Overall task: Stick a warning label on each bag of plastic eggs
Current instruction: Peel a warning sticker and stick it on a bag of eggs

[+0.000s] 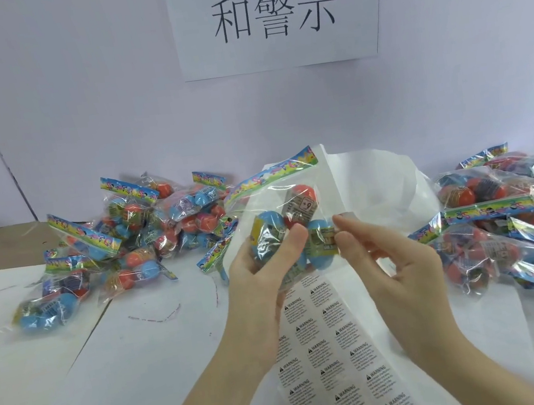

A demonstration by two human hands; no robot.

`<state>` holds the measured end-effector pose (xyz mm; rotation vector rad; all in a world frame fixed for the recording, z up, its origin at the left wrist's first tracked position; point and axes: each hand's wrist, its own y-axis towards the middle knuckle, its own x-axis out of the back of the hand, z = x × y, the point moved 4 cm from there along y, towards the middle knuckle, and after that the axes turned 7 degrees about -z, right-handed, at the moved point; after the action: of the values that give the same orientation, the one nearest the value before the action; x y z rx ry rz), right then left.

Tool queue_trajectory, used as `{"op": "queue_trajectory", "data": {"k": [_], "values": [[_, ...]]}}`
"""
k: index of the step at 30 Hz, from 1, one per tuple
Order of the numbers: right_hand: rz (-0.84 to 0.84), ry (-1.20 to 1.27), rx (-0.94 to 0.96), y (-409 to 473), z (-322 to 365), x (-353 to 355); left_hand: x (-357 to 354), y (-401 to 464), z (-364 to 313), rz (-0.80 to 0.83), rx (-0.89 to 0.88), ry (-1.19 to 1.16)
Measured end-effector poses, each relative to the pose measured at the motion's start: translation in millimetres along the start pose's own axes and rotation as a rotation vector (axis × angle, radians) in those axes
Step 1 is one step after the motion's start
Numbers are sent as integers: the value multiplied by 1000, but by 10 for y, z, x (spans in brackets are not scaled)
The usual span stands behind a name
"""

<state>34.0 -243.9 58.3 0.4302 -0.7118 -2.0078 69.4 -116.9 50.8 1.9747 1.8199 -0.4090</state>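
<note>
While my left hand (261, 265) grips a bag of eggs (283, 231) mid-frame | right hand (387, 253) pinches a clear label (344, 216) at its side | label sheet (330, 359) below, on the bench (95, 384) | progress: bag piles (119, 245) left and right, labelled share unclear.

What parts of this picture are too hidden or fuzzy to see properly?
Head view:
- Sign: top line of writing cut off by the upper edge.
- Label sheet: small print under "WARNING" too tiny to read; bottom cut off.
- Held bag: lower part covered by the left hand.
- Right hand: what its fingertips pinch is too clear to tell.
</note>
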Motion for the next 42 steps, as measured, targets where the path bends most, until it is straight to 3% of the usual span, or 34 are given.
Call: {"op": "queue_trajectory", "data": {"k": [6, 13, 15, 18, 21, 23, 26, 28, 31, 42], "values": [[-72, -52, 99, 3, 24, 49, 21, 8, 15, -13, -33, 70], [-93, -275, 234, 7, 112, 39, 2, -10, 19, -8, 12, 78], [-93, -159, 135, 14, 77, 65, -4, -15, 9, 10, 17, 68], [-59, 143, -191, 56, -2, 71, -9, -21, 2, 57, 43, 67], [-61, 181, -372, 82, -100, 90, -31, -28, 17, 105, 122, 30], [-121, 56, -295, 84, -123, 122, -37, -27, 56, 75, 230, -66], [-173, -256, 90, 60, 47, 121, -55, -27, 101, 48, 332, -135], [-128, -398, 352, -13, 142, 50, -54, -28, 114, 52, 326, -123], [-31, -564, 583, -124, 174, -62, -48, -36, 113, 79, 290, -144], [25, -478, 551, -76, 119, -38, -40, 0, 101, -30, 254, -300]]}}
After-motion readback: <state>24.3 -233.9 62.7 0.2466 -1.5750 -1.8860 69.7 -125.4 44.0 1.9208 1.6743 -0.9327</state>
